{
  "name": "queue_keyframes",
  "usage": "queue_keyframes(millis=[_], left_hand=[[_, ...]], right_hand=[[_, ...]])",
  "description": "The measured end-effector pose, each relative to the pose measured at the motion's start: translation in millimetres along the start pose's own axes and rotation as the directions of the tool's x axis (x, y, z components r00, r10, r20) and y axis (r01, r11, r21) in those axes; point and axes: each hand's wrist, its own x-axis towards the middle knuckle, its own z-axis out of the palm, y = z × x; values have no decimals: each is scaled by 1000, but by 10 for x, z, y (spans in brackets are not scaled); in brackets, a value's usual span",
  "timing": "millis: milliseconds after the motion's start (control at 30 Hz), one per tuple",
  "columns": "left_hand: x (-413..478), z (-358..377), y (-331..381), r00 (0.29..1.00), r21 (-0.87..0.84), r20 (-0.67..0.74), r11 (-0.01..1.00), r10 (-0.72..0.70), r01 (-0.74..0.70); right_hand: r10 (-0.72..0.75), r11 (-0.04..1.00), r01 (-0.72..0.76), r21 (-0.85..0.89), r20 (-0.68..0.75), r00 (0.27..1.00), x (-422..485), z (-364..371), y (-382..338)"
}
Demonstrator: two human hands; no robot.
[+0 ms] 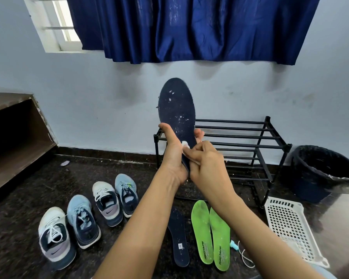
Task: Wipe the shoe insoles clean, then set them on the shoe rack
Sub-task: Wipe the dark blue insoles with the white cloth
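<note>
Navy insole [177, 109] upright, toe up, heel gripped by left hand [174, 156]; right hand [207, 164] pinching white wipe [185, 143] against it

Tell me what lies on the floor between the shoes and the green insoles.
One dark blue insole lies flat there on the floor, as the head view shows.

Both my forearms [141, 224] come up bare from the bottom edge, long and slim, with tendons showing at the left wrist. My left hand [174, 158] and right hand [207, 166] are bare too. A sliver of pale blue cloth [321, 273] shows at the lower right (mine, perhaps; I cannot tell).
</note>
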Motion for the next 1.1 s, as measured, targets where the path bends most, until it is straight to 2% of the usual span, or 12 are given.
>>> queue_keyframes(millis=[200, 267, 433, 600, 733, 800, 967, 1100], left_hand=[[-30, 47, -65, 999, 20, 11, 999, -42, 41], [-27, 61, -52, 998, -1, 5, 998, -59, 59], [1, 34, -11, 1000, -76, -11, 997, -25, 24], [-38, 46, -48, 998, -41, -19, 998, -57, 56], [-18, 52, -54, 996, -68, -58, 996, -64, 60], [-1, 43, -42, 997, -83, -50, 995, -60, 56], [-11, 53, -44, 998, -38, -37, 998, -57, 55], [2, 38, -55, 998, -92, -36, 994, -61, 57]], right_hand=[[198, 975, -199, -101, -26, 980, 131, 47, 120], [184, 977, -187, -106, -32, 982, 145, 8, 89], [87, 977, -71, -199, 71, 994, -25, 16, 31], [233, 966, -237, -103, -47, 971, 162, 41, 73], [183, 959, -166, -228, 55, 982, 101, -32, 9], [176, 961, -150, -234, 95, 980, -10, -42, -56], [193, 956, -194, -222, -23, 981, 155, -75, -12], [230, 938, -207, -277, 55, 972, -4, -66, -72]])
